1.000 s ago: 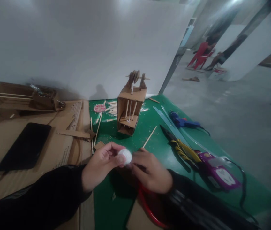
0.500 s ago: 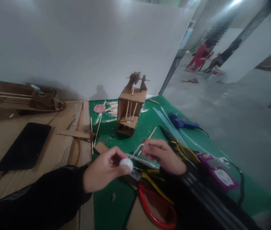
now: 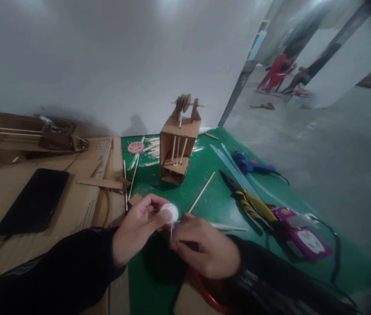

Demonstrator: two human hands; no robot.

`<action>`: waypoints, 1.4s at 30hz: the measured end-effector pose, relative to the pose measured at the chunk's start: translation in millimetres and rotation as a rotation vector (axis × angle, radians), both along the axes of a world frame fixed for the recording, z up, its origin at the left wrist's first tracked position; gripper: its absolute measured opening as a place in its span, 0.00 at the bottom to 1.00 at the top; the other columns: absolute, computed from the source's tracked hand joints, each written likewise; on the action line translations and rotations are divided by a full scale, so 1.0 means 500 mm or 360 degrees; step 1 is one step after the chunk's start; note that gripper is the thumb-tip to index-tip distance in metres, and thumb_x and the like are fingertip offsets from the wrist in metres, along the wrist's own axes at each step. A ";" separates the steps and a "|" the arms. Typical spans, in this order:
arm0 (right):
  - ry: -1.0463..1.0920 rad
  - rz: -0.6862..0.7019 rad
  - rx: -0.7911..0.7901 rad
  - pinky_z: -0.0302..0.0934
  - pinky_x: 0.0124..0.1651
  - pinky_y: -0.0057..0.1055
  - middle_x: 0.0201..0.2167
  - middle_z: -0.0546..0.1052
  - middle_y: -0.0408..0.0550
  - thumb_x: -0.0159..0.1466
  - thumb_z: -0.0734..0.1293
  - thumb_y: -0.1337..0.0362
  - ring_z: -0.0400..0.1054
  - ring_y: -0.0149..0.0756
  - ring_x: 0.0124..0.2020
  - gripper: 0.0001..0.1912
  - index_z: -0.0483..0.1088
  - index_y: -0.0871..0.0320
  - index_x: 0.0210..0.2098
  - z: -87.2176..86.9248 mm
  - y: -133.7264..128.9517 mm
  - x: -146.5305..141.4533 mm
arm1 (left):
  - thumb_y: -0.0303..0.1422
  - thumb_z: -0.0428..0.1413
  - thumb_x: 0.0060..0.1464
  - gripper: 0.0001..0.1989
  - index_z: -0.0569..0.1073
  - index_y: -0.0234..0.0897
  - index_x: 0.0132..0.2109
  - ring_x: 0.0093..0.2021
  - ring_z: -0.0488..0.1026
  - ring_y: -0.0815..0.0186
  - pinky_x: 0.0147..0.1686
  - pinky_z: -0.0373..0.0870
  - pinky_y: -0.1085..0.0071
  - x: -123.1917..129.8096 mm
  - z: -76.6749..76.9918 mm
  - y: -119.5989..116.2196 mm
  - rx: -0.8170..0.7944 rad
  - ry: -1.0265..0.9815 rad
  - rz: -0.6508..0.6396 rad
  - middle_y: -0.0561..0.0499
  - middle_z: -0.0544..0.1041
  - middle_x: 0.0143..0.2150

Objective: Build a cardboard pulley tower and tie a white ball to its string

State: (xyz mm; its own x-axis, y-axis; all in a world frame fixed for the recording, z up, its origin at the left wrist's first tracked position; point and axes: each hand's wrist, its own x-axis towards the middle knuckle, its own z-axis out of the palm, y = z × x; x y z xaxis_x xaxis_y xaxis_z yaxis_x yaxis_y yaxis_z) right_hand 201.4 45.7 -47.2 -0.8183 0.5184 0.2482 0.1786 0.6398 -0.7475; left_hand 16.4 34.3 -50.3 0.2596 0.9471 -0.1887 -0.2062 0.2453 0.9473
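Note:
Between the fingers and thumb of my left hand (image 3: 141, 229) is a small ball of white string (image 3: 168, 213). A loose length of the string (image 3: 171, 232) runs down from the ball to my right hand (image 3: 206, 247), whose fingertips pinch it close beside the ball. Beyond both hands, a cardboard tower (image 3: 180, 146) stands upright, with wooden sticks inside, cardboard discs on an axle at its top and a white string hanging through it. Below my right hand, part of a red tool handle (image 3: 205, 291) shows; the rest of that tool is hidden.
Yellow-handled pliers (image 3: 247, 199), a blue glue gun (image 3: 254, 166), clear glue sticks (image 3: 229, 164) and a purple box (image 3: 303, 236) lie on the right. A black phone (image 3: 32, 201) and a second cardboard build (image 3: 31, 135) rest on the left. A person sits far off on a red chair (image 3: 272, 74).
My right hand has moved down and toward me, drawing the string from above the ball to below it. My left hand has raised the ball slightly and shifted it left.

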 end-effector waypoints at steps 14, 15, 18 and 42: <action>-0.0283 -0.0390 -0.0201 0.56 0.31 0.24 0.23 0.73 0.45 0.63 0.61 0.67 0.63 0.29 0.26 0.11 0.72 0.63 0.27 0.016 0.072 0.038 | 0.34 0.66 0.46 0.17 0.70 0.33 0.41 0.35 0.73 0.71 0.36 0.66 0.76 0.009 0.007 -0.029 -0.0176 0.0016 -0.0360 0.52 0.76 0.35; -0.0289 -0.0421 -0.0227 0.56 0.31 0.24 0.23 0.73 0.45 0.63 0.61 0.67 0.64 0.29 0.26 0.11 0.72 0.63 0.28 0.021 0.072 0.038 | 0.34 0.66 0.46 0.17 0.70 0.33 0.41 0.34 0.73 0.70 0.36 0.66 0.75 0.010 0.001 -0.029 -0.0195 0.0045 -0.0363 0.52 0.77 0.34; -0.0286 -0.0489 -0.0329 0.56 0.30 0.24 0.24 0.73 0.45 0.63 0.61 0.66 0.64 0.29 0.26 0.12 0.71 0.63 0.27 0.032 0.065 0.031 | 0.33 0.66 0.44 0.17 0.69 0.32 0.39 0.33 0.73 0.71 0.35 0.66 0.75 0.012 -0.014 -0.027 -0.0201 0.0121 -0.0334 0.52 0.77 0.33; -0.0054 -0.0324 0.0453 0.48 0.35 0.33 0.27 0.73 0.47 0.66 0.57 0.70 0.62 0.32 0.28 0.08 0.67 0.61 0.33 0.028 -0.004 0.005 | 0.29 0.67 0.44 0.19 0.74 0.35 0.45 0.40 0.75 0.66 0.41 0.75 0.68 -0.007 0.000 -0.004 -0.0256 -0.0422 -0.0060 0.48 0.77 0.41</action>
